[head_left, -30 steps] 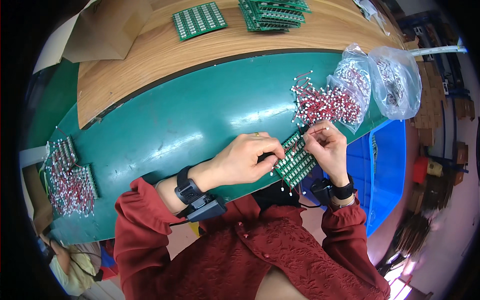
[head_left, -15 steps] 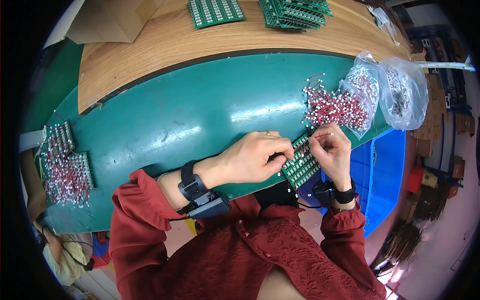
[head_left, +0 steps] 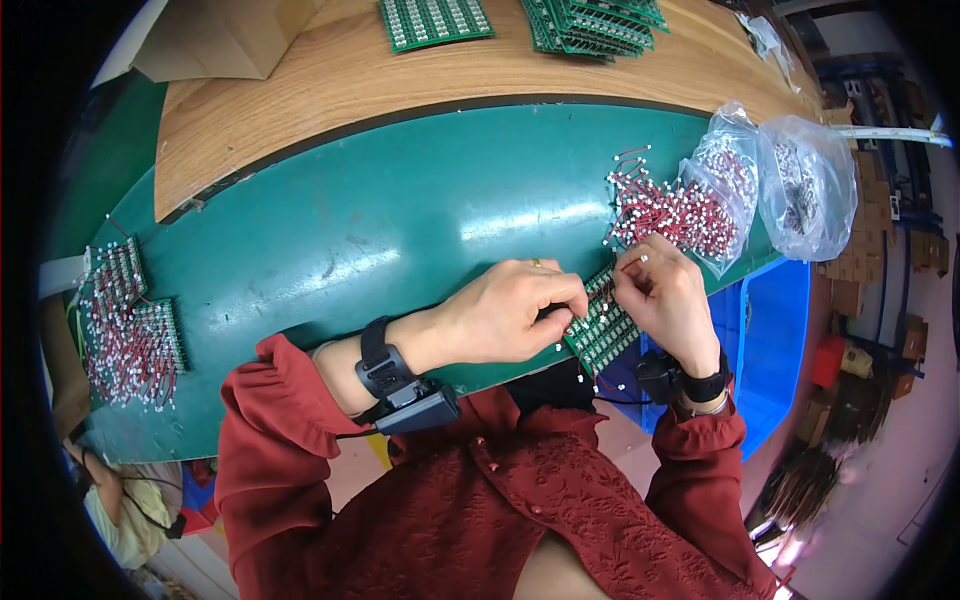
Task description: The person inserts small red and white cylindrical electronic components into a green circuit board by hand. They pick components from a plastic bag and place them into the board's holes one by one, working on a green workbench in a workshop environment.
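Observation:
A green circuit board lies tilted at the near edge of the green table. My left hand grips the board's left side with curled fingers. My right hand rests over its right end and pinches a small red-wired white part at the fingertips. Just beyond my right hand lies a loose pile of red-wired parts.
Two clear bags of parts sit at the right end of the table. Finished boards with red wires lie at the far left. Stacks of bare green boards rest on the wooden bench behind. A blue bin stands below right.
My hands stay on the board; the right hand has shifted slightly with a part in its fingertips. The view has drifted a little.

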A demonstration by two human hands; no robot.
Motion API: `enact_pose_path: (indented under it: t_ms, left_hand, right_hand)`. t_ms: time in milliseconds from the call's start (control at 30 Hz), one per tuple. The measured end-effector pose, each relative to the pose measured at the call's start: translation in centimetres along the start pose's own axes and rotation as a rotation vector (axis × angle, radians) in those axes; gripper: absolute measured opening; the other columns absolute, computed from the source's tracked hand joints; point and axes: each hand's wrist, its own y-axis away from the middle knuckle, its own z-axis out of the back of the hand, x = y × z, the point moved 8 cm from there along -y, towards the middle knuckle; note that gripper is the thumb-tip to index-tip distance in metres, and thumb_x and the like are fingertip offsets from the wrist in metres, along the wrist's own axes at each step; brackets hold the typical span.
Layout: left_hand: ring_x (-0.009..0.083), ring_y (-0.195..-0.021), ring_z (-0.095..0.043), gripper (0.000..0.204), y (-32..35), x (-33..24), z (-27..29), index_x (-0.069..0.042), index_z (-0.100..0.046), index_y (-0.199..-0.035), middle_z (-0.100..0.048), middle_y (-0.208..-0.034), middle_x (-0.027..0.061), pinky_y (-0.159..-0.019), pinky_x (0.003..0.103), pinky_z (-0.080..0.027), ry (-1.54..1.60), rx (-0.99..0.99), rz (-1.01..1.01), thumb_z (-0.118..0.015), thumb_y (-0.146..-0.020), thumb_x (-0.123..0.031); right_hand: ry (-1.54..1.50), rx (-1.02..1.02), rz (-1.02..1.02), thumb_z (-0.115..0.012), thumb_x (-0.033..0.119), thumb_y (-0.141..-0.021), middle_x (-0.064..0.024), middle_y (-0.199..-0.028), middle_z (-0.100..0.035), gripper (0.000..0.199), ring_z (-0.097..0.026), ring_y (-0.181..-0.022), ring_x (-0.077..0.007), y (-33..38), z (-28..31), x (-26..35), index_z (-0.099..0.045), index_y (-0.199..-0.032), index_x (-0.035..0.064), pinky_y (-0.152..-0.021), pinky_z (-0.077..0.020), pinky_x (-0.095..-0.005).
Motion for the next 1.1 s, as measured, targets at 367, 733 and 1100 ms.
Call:
enact_pose_path:
  t_ms: [367, 733, 1100]
  left_hand:
    - [0.0246, -0.079, -0.063, 0.013, -0.1, -0.4, 0.0, -0.004, -0.065, -0.09, -0.066, -0.085, 0.0087, -0.07, 0.034, -0.051, -0.032, 0.04, -0.004, -0.06, -0.078, 0.001]
    - [0.0225, -0.075, -0.065, 0.013, -0.5, -0.7, 0.0, -0.002, -0.064, -0.087, -0.067, -0.083, 0.0089, -0.068, 0.031, -0.051, -0.074, 0.017, 0.051, -0.06, -0.077, 0.004]
    - [0.0165, -0.087, -0.065, 0.011, -0.3, 0.0, 0.4, 0.0, -0.064, -0.091, -0.068, -0.092, 0.0091, -0.078, 0.028, -0.05, -0.078, -0.015, 0.109, -0.056, -0.084, 0.003]
  right_hand:
    - [0.273, -0.053, 0.18, -0.059, 0.001, -0.071, -0.0125, -0.076, -0.052, 0.005, -0.061, -0.063, -0.0276, 1.0, -0.5, 1.9, -0.056, -0.074, 0.0013, -0.054, -0.0506, -0.0362]
    - [0.489, -0.099, 0.162, -0.059, 0.007, -0.073, -0.011, -0.078, -0.048, 0.008, -0.06, -0.065, -0.0209, 2.0, -1.4, 3.9, -0.053, -0.075, 0.0011, -0.051, -0.0494, -0.0328]
    - [-0.009, -0.346, -0.219, -0.062, 0.01, -0.076, -0.0091, -0.086, -0.062, 0.017, -0.063, -0.075, -0.0306, 6.6, 3.9, -6.9, -0.064, -0.094, 0.0081, -0.066, -0.0504, -0.0418]
